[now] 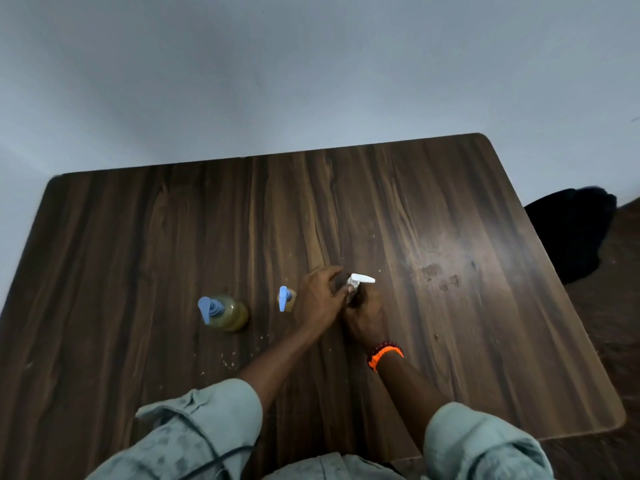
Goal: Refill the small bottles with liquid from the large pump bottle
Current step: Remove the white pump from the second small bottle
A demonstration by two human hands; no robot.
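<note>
**Pump bottles on dark wood-grain table: both hands at white-pump bottle**

Dark brown wood-grain table [450,220] with rounded corners, set against a pale grey wall [277,64].

Large clear pump bottle of yellowish liquid with pale blue pump head [224,311]: upright, left of centre, untouched, well apart from both hands.

Small bottle of yellowish liquid with pale blue pump head [286,298]: upright, right of the large bottle, just beside the left hand; body partly hidden behind that hand.

Small bottle with white pump head [360,281]: near the table's centre, between the two hands; only pump head and nozzle visible, nozzle pointing right; body hidden.

Left hand [320,299]: reaching in from the left, fingers curled around the neck just below the white pump head.

Right hand [365,318]: on the near side, fingers wrapped around the hidden body of the same bottle, beneath the left hand.

Orange band and dark red beaded bracelet [384,353] on right wrist.

Pale green rolled sleeves [207,420] on both forearms, near edge.

Dark cable [204,441] lying across the left sleeve.

Black object [571,230] beyond the table's right edge; identity not discernible.
</note>
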